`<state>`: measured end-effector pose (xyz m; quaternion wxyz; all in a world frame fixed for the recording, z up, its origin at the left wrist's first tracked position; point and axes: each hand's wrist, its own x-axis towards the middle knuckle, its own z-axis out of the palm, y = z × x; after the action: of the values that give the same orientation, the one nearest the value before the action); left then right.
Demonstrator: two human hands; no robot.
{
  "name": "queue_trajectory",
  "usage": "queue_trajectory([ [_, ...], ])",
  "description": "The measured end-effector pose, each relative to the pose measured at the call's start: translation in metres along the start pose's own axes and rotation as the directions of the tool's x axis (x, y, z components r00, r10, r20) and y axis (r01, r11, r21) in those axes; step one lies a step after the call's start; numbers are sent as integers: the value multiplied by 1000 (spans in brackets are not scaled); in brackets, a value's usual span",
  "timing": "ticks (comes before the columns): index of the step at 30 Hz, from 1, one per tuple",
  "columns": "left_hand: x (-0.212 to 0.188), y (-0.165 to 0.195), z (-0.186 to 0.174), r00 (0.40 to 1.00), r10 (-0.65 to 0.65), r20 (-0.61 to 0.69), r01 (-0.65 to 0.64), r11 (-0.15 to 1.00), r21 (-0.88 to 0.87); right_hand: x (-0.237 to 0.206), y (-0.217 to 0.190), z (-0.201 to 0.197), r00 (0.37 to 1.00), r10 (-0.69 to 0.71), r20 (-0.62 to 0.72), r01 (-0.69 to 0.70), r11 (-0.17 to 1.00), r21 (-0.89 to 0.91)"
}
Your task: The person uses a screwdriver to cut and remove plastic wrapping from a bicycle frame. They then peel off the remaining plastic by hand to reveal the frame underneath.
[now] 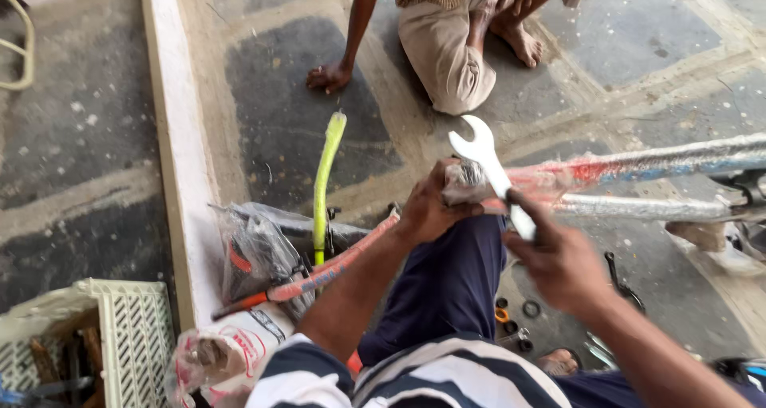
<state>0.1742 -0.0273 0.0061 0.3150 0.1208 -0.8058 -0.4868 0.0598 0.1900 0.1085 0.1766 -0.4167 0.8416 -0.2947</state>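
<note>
Spanner (492, 173), white and open-ended, was in my right hand (558, 260); those fingers were clenched around its lower shaft, the open head rising above them. My left hand (431, 208) was grasping the plastic-wrapped end of the bicycle frame tube (638, 165), just beside the spanner. I judged the step as tightening a fitting there; turning next would need a steady frame. Beyond the fingers, another person's knee (447, 65) was near, so swing room was limited.
</note>
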Motion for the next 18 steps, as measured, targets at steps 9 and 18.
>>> queue_trajectory([
  [9,2,-5,2,1000,-6,18,6,999,-33,-12,53,-40,493,-422,-761,583,810,-72],
  [18,-1,-7,8,998,58,-13,-59,998,-30,-26,41,-72,904,-115,-411,261,911,319],
])
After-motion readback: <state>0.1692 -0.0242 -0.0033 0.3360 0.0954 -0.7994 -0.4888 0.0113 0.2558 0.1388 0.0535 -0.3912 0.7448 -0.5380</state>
